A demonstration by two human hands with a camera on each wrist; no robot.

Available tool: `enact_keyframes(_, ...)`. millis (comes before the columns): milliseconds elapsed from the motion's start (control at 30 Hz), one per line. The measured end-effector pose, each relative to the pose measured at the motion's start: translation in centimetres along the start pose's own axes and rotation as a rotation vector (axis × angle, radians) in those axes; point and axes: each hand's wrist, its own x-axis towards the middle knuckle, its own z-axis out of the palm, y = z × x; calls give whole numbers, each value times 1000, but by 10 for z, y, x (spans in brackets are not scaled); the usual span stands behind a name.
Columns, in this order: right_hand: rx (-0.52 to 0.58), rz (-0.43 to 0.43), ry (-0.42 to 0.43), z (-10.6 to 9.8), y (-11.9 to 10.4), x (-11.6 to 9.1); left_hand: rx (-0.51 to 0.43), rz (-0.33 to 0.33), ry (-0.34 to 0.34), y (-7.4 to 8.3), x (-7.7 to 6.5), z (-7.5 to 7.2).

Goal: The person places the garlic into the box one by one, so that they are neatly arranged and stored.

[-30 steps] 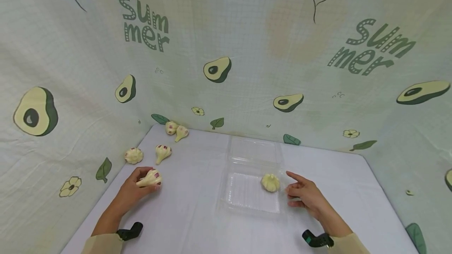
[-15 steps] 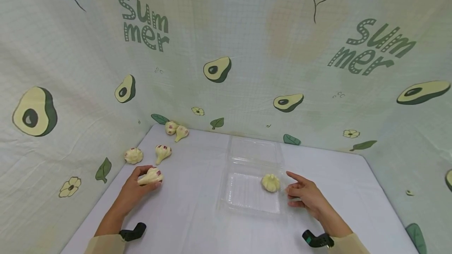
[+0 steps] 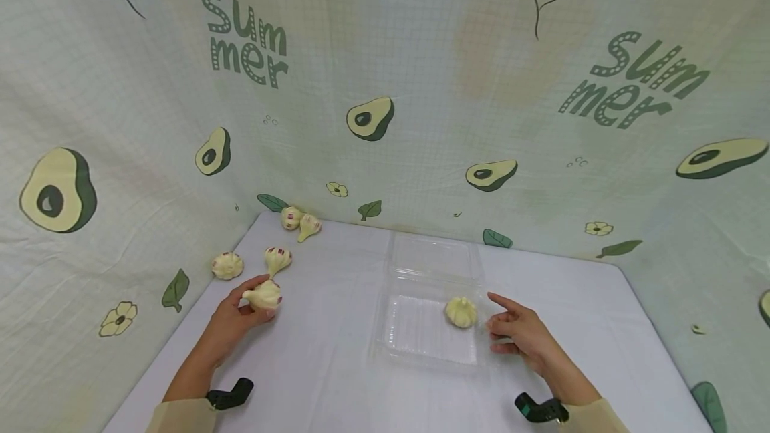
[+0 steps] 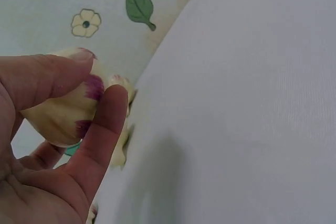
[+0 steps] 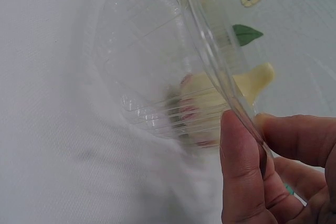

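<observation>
My left hand [image 3: 227,327] holds a cream garlic bulb [image 3: 265,295] with purple patches between thumb and fingers, its stem pointing left. In the left wrist view the thumb lies across this bulb [image 4: 60,114] and a finger supports it from the other side. A clear plastic clamshell box [image 3: 409,336] lies with its lid folded back. My right hand [image 3: 525,337] pinches the box's right rim; the right wrist view shows thumb and finger on that rim [image 5: 207,45]. One garlic bulb [image 3: 461,312] sits inside the box, stem up, near the right wall.
Beyond the left hand lie a garlic bulb [image 3: 227,265] at the table's left edge and another bulb [image 3: 277,260] beside it. Two more bulbs [image 3: 301,222] sit at the back left corner. A printed cloth [image 3: 421,85] surrounds the white table [image 3: 325,353].
My left hand has shifted slightly right and away from me with the garlic bulb, and the bulb has turned so its stem points more to the left. The right hand stays on the box.
</observation>
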Motion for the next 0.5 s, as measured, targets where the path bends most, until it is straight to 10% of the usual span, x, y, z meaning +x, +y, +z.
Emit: enact_keyframes(500,3,1,1,1,-1,-1,-59,24,20,24,-3,20)
